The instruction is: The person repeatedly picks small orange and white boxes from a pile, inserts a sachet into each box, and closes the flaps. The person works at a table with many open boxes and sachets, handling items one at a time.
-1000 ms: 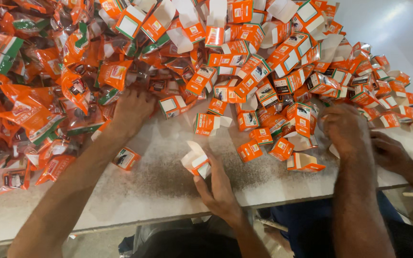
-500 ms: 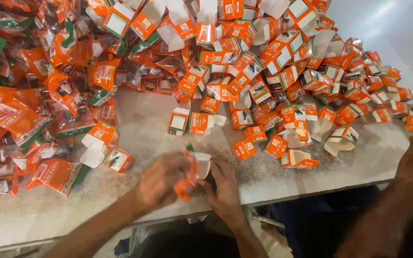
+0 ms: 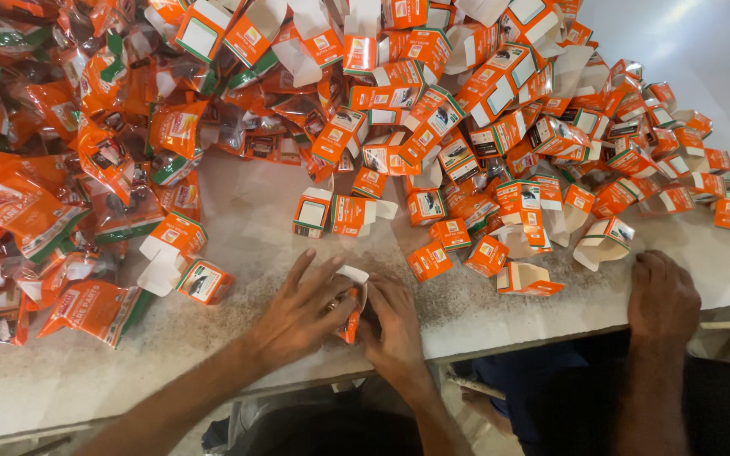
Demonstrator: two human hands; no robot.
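Newly joined hands (image 3: 356, 317), seemingly enclosing carton (image 3: 351, 314)

small box (image 3: 351, 314): mostly hidden between both hands; only a white flap and an orange edge show
packet pile (image 3: 35, 169): cut off by the left and top edges
co-worker's hand (image 3: 662, 297): fingers curled, tips hidden

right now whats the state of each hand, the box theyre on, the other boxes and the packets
left hand: closed on the small box
right hand: closed on the small box
small box: white flap open, held between both hands
other boxes: heaped, many with flaps open
packets: sealed, piled at left
other person's hand: flat on the table edge
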